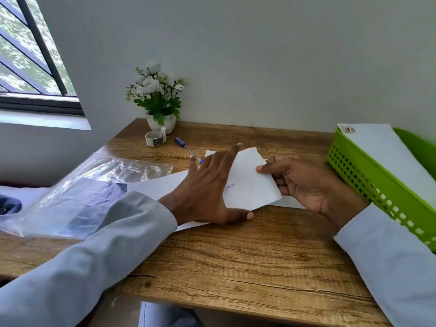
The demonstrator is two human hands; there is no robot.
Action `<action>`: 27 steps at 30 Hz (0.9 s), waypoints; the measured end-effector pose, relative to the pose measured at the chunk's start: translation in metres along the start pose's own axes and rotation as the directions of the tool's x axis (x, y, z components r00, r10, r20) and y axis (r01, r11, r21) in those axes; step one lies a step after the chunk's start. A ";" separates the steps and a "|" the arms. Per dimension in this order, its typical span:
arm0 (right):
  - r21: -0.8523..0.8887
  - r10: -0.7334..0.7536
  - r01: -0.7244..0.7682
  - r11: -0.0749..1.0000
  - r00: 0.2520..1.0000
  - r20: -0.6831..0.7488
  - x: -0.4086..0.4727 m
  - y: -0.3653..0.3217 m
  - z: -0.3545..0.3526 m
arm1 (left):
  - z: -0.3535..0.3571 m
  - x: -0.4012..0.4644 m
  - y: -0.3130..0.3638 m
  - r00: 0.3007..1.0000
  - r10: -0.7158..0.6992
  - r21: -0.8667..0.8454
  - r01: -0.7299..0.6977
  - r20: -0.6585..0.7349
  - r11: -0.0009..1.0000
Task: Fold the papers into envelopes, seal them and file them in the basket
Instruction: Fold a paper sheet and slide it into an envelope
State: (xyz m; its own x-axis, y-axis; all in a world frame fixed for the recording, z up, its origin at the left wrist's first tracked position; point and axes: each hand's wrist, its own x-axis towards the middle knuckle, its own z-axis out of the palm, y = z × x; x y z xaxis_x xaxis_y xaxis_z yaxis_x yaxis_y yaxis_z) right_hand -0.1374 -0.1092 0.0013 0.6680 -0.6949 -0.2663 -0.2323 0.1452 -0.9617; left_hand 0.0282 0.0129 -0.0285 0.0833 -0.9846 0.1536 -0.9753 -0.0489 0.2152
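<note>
A small folded white paper (pixel 253 182) with a blue scribble on it is held just above the wooden table (pixel 247 251). My right hand (pixel 304 182) pinches its right edge between thumb and fingers. My left hand (pixel 207 190) lies spread against the paper's left side, fingers straight, thumb at its lower edge. Under both hands a larger white sheet (pixel 162 185) lies flat on the table. The green perforated basket (pixel 368 182) stands at the right edge with a white envelope (pixel 387 152) leaning inside it.
A roll of tape (pixel 155 138) and a blue pen (pixel 187 149) lie at the back of the table, near a white pot of flowers (pixel 158 97). A clear plastic bag (pixel 77 194) covers the table's left side. Window at far left.
</note>
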 end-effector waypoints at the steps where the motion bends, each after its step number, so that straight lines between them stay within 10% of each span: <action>1: 0.023 0.007 -0.007 1.000 1.000 0.004 0.000 0.000 -0.001 | 0.000 -0.001 0.000 1.000 0.007 0.008 -0.007 -0.012 1.000; 27: 0.413 -0.087 -0.020 0.911 0.967 0.239 -0.014 -0.011 0.001 | -0.020 0.000 -0.014 0.973 0.153 0.213 -0.115 -0.175 0.970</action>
State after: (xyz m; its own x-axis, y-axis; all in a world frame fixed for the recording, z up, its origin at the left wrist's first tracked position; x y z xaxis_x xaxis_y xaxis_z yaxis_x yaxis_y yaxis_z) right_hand -0.1433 -0.1001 0.0159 0.8351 -0.5166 -0.1888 0.0671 0.4365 -0.8972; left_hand 0.0456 0.0173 -0.0126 -0.0327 -0.9357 0.3513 -0.9995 0.0295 -0.0144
